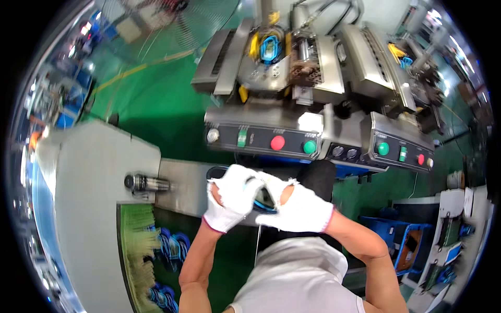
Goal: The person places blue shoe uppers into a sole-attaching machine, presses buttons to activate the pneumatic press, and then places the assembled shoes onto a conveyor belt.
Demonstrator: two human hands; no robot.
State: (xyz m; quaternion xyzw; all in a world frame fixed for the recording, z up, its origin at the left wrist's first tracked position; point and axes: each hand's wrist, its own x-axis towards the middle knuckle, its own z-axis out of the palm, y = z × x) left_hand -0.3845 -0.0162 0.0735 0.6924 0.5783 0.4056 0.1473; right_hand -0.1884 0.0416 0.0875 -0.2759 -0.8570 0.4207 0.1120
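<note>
Both of my hands wear white gloves with the fingertips drawn together in front of my body. My left hand (234, 195) is curled round a dark, curved piece with a blue edge (264, 201). From the other side my right hand (302, 209) grips the same piece, its fingers close to the left ones. The gloves cover much of it, so its exact kind cannot be made out. A dark rounded edge (215, 171) shows beside the left glove; whether it belongs to the held piece is unclear. A metal ledge (182, 180) runs under my left hand.
Ahead stands a machine with a control panel (261, 140) and a blue part (270, 49) on its fixture; a second panel (399, 146) is at right. To the left are a grey housing (94, 172), a metal cylinder (148, 183), a brush strip (136, 250) and blue pieces (172, 248).
</note>
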